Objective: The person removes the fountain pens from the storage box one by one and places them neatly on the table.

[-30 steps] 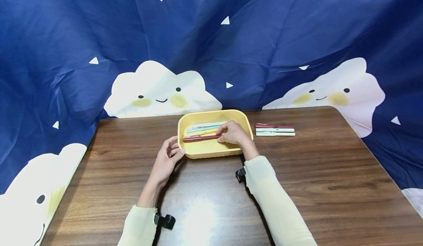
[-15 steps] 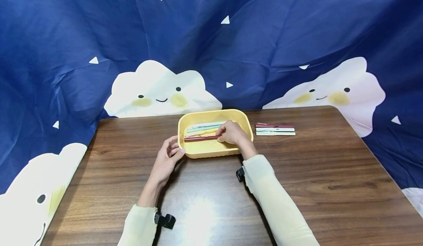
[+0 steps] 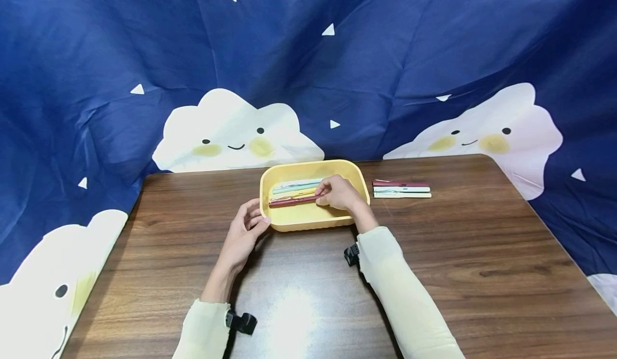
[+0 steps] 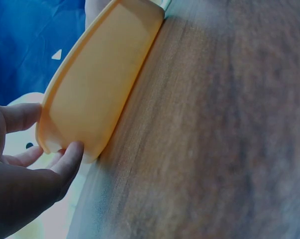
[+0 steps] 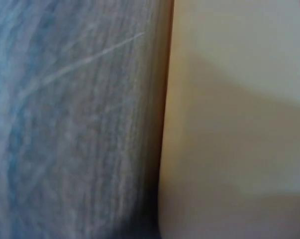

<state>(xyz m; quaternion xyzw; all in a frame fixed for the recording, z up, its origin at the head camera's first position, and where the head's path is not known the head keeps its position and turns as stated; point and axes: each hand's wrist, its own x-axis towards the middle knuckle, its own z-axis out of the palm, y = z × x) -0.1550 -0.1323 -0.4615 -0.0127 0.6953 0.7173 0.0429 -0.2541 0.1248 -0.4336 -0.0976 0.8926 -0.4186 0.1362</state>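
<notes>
In the head view, a yellow plastic bin (image 3: 289, 225) stands near the table's far edge. My left hand (image 3: 242, 234) holds its front left corner, thumb on the front side and fingers around the left end; the left wrist view shows the fingertips against the bin's wall (image 4: 90, 84). My right hand (image 3: 339, 194) reaches inside over the right part and pinches the right end of a dark red pen (image 3: 291, 202). Behind that pen lie a yellow pen (image 3: 301, 193), a mint green pen (image 3: 289, 189) and a paler pen (image 3: 295, 182), their right ends hidden by the hand.
Right of the bin, a dark red pen (image 3: 400, 184), a pale blue-white pen (image 3: 407, 189) and a cream pen (image 3: 405, 195) lie side by side on the brown wooden table (image 3: 458, 252). Behind hangs a blue cloth (image 3: 289, 53) with clouds. Close-up bin wall (image 5: 229, 139) fills the right wrist view's right half.
The dark red pen in the bin has shifted slightly and slants a little more, its right end farther back, with my right hand still on it. The left hand and bin stay put.
</notes>
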